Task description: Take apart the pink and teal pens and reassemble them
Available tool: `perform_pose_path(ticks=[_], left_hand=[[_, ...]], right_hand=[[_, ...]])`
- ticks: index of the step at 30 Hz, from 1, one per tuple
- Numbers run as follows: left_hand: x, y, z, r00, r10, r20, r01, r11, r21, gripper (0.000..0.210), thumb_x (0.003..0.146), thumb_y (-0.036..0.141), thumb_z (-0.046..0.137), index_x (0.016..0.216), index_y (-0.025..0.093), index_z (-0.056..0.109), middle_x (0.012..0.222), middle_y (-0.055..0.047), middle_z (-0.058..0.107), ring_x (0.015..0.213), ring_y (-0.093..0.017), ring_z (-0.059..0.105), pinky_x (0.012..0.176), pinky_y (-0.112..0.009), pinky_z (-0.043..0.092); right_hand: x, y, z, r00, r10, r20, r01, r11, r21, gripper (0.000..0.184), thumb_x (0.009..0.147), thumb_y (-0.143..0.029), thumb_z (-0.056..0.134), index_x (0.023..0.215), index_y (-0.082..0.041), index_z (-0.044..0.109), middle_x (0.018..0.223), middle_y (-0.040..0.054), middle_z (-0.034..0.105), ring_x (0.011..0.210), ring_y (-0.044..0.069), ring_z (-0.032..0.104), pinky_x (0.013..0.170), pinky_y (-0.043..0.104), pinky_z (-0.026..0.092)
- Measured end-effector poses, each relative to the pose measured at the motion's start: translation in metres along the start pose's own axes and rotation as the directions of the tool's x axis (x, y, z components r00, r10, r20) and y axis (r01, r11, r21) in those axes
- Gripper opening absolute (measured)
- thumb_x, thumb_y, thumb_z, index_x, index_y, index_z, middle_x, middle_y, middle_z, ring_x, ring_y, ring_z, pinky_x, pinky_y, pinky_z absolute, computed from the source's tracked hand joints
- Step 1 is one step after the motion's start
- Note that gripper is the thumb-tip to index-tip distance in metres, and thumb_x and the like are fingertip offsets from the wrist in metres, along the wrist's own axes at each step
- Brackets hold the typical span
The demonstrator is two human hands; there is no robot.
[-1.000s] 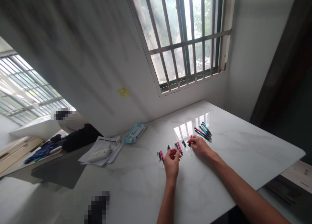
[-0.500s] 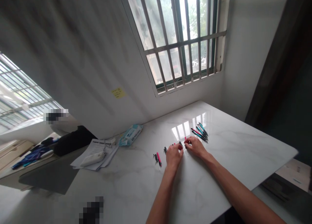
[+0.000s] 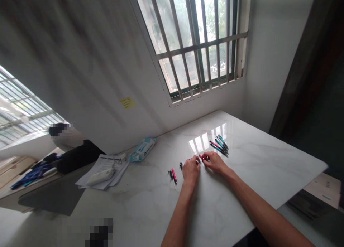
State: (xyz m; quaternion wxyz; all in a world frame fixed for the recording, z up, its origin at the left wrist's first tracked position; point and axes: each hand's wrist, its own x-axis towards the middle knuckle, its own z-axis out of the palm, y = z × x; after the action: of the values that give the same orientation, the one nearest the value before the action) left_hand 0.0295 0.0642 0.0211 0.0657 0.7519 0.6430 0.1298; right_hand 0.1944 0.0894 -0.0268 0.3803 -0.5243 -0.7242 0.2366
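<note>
My right hand (image 3: 214,162) is closed in a pinch on a pink pen barrel (image 3: 200,156), whose end shows past the fingertips. Close beside it, my left hand (image 3: 191,171) rests low over the table with its fingers curled together. A small dark piece shows at its fingertips, too small to name. Left of that hand lie a pink pen barrel with a dark end (image 3: 174,176), a black pen part (image 3: 171,174) and a thin pale refill (image 3: 174,184). Another black piece (image 3: 181,165) is partly hidden by the left hand.
Several pink, teal and black pens (image 3: 221,145) lie beyond my right hand. A wipes pack (image 3: 143,149) and papers (image 3: 99,168) with a white device (image 3: 101,176) sit on the left of the marble table (image 3: 268,157). Another person (image 3: 71,139) is at the far left.
My right hand has shifted slightly left, bringing the pink barrel nearer my left hand and tilting it. The left hand stays nearly in place. The view has turned a little.
</note>
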Motion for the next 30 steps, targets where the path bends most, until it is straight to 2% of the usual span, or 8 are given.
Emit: perform_pose_path(ticks=[7,12,14,17,19,21,25,30], left_hand=[[-0.007,0.000,-0.005,0.998,0.034,-0.047,-0.037,0.997,-0.067,0.022,0.088,0.020,0.070,0.109,0.026,0.070,0.094,-0.002,0.076,0.094,-0.022,0.067,0.082,-0.029,0.045],[-0.043,-0.012,-0.010,0.974,0.076,-0.214,-0.110,0.982,-0.154,0.014,0.095,0.028,0.062,0.105,0.025,0.071,0.092,-0.003,0.073,0.093,-0.022,0.066,0.083,-0.029,0.044],[-0.062,-0.025,-0.009,0.962,0.012,-0.273,-0.062,0.983,-0.175,0.021,0.098,0.037,0.057,0.091,0.024,0.071,0.078,-0.002,0.068,0.078,-0.019,0.064,0.073,-0.027,0.042],[-0.086,-0.047,-0.007,0.937,-0.144,-0.320,0.083,0.977,-0.196,0.041,0.100,0.046,0.052,0.069,0.021,0.064,0.056,0.003,0.050,0.053,-0.013,0.050,0.060,-0.024,0.032],[-0.094,-0.059,-0.006,0.913,-0.197,-0.356,0.121,0.967,-0.224,0.046,0.100,0.046,0.050,0.064,0.020,0.059,0.051,0.005,0.043,0.048,-0.011,0.042,0.058,-0.023,0.029],[-0.097,-0.066,-0.005,0.891,-0.218,-0.398,0.120,0.959,-0.257,0.047,0.100,0.046,0.049,0.060,0.020,0.055,0.050,0.005,0.040,0.047,-0.010,0.037,0.057,-0.023,0.028],[-0.096,-0.068,-0.002,0.869,-0.216,-0.444,0.082,0.950,-0.302,0.048,0.098,0.045,0.049,0.058,0.019,0.052,0.050,0.005,0.039,0.048,-0.010,0.034,0.056,-0.023,0.028],[-0.097,-0.069,0.001,0.863,-0.220,-0.455,0.066,0.942,-0.330,0.049,0.098,0.045,0.048,0.056,0.019,0.051,0.049,0.005,0.038,0.048,-0.010,0.032,0.055,-0.022,0.028]], right_hand=[[-0.002,-0.006,-0.005,1.000,-0.009,0.021,0.008,1.000,0.020,0.020,0.086,-0.024,0.063,0.096,-0.021,0.080,0.083,0.0041,0.077,0.079,0.020,0.067,0.075,0.029,0.047],[0.000,0.000,0.000,1.000,0.011,-0.011,-0.010,0.995,0.095,0.021,0.089,-0.031,0.062,0.098,-0.021,0.079,0.087,0.0046,0.077,0.076,0.020,0.068,0.075,0.029,0.049],[0.002,0.006,-0.002,0.998,0.026,-0.064,-0.020,0.996,0.090,0.020,0.090,-0.031,0.061,0.094,-0.021,0.078,0.090,0.0052,0.077,0.077,0.020,0.068,0.076,0.030,0.050],[0.003,0.024,-0.015,0.971,0.088,-0.224,-0.086,0.996,0.018,0.018,0.091,-0.030,0.060,0.091,-0.021,0.076,0.090,0.0059,0.076,0.079,0.022,0.067,0.078,0.032,0.049],[0.001,0.039,-0.027,0.903,0.189,-0.385,-0.225,0.973,-0.051,0.018,0.091,-0.029,0.059,0.094,-0.021,0.075,0.091,0.0075,0.074,0.082,0.024,0.065,0.080,0.034,0.048],[-0.001,0.054,-0.035,0.862,0.218,-0.458,-0.321,0.934,-0.160,0.017,0.089,-0.029,0.062,0.098,-0.021,0.075,0.095,0.0098,0.072,0.092,0.028,0.062,0.086,0.037,0.046],[-0.002,0.070,-0.036,0.861,0.225,-0.456,-0.389,0.869,-0.306,0.030,0.083,-0.029,0.070,0.112,-0.023,0.075,0.115,0.0132,0.066,0.104,0.031,0.058,0.096,0.040,0.042],[0.007,0.077,-0.032,0.889,0.236,-0.392,-0.393,0.833,-0.390,0.030,0.091,-0.027,0.061,0.117,-0.019,0.073,0.125,0.0156,0.062,0.111,0.029,0.059,0.099,0.037,0.040]])
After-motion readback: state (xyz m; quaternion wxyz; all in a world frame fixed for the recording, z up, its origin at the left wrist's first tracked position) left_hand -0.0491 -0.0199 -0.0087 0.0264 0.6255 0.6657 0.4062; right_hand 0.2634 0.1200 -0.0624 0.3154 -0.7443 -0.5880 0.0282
